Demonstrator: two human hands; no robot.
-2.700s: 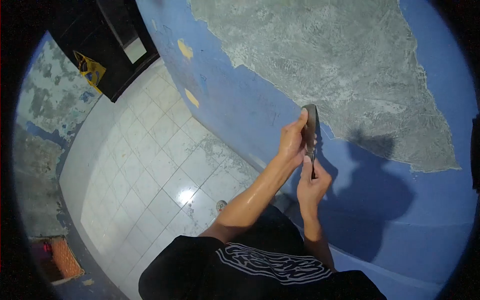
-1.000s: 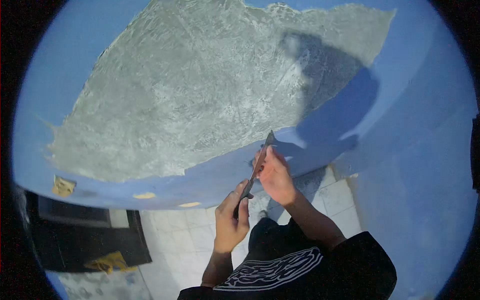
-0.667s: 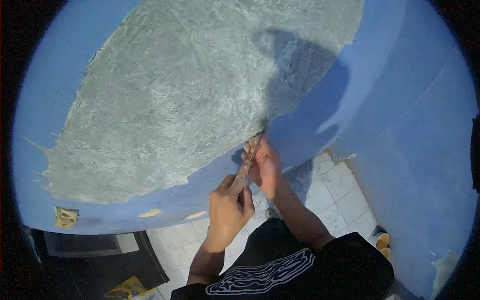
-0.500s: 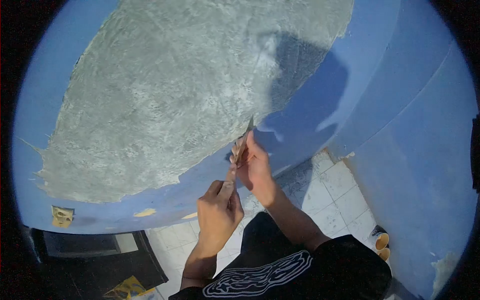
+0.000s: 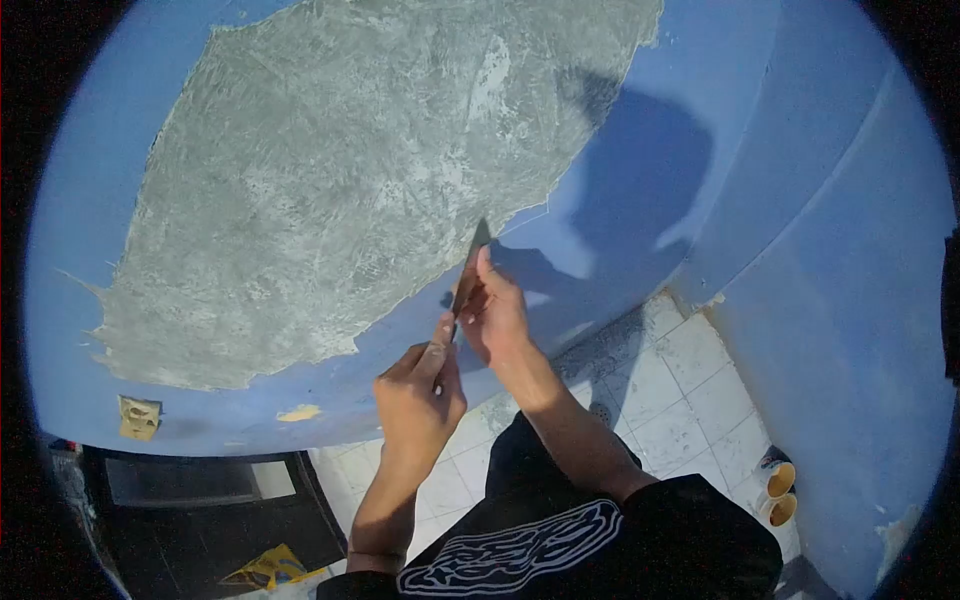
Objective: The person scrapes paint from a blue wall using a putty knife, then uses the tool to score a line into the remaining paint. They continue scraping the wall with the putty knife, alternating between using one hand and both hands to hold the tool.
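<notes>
A narrow metal blade tool (image 5: pixel 468 275), seen nearly edge-on, points up in front of the blue wall (image 5: pixel 610 200) and the lower edge of its grey plaster patch (image 5: pixel 330 180). My left hand (image 5: pixel 420 400) is closed around the lower end of the tool, index finger stretched along it. My right hand (image 5: pixel 497 315) grips the blade from the right, thumb near the tip and fingers partly behind it. The handle is mostly hidden in my left hand.
White floor tiles (image 5: pixel 675 430) lie below the wall. Two cylindrical containers (image 5: pixel 780 480) stand at the lower right by another blue wall. A dark panel (image 5: pixel 215 520) with yellow material (image 5: pixel 270 567) is at the lower left.
The view has turned along the wall. The tool's lower end, in my right hand at first, is now in my left, with my right hand at the blade. Both hands lately shifted left in view.
</notes>
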